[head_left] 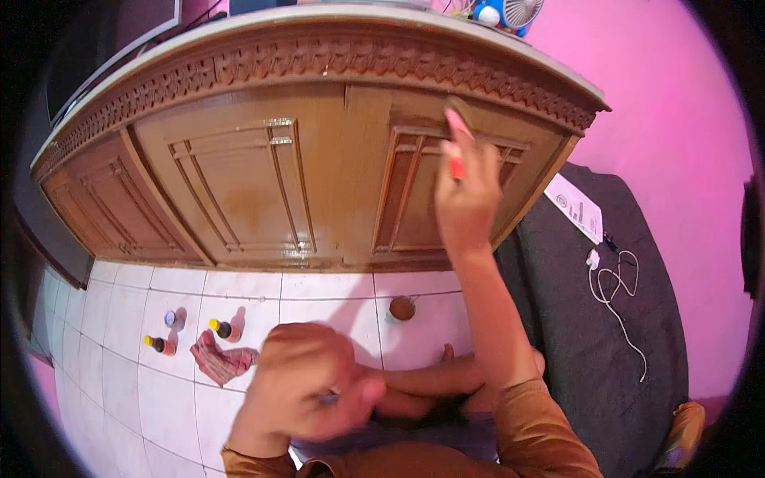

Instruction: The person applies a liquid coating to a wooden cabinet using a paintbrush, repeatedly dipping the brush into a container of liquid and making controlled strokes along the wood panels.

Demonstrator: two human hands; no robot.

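Observation:
My right hand is raised to the upper part of the right cabinet door. Its fingers are closed on a paintbrush with a pink-red handle, whose dark tip is at the strip of wood above the door panel. Motion blurs both brush and fingers. My left hand hovers low in front of my body, over the tiled floor and near my legs. Its fingers look curled, but blur hides whether anything is in them. On the floor by the cabinet stands a small round container with brown contents.
Left on the tiles are two dark bottles with yellow caps, a small round tin and a crumpled reddish cloth. A dark mattress at the right bears a white cable and a white printed box. A small fan tops the cabinet.

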